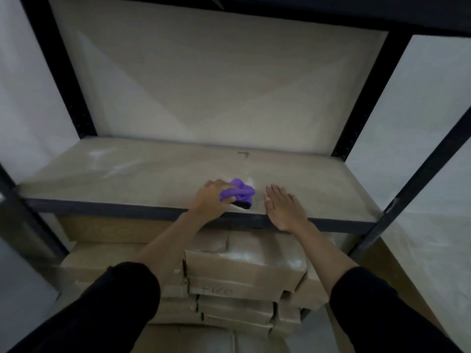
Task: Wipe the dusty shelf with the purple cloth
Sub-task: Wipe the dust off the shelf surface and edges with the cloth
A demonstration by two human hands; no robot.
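The purple cloth lies bunched on the dusty beige shelf board, close to its front edge near the middle. My left hand grips the cloth's left side, fingers curled around it. My right hand rests flat on the board just right of the cloth, fingers straight and slightly spread, holding nothing. White dust streaks show on the left part of the board and a pale patch sits just behind the cloth.
Black metal uprights and a dark front rail frame the shelf. An upper shelf edge overhangs at the top. Several brown wrapped packages are stacked on the level below. White sheeting hangs on both sides.
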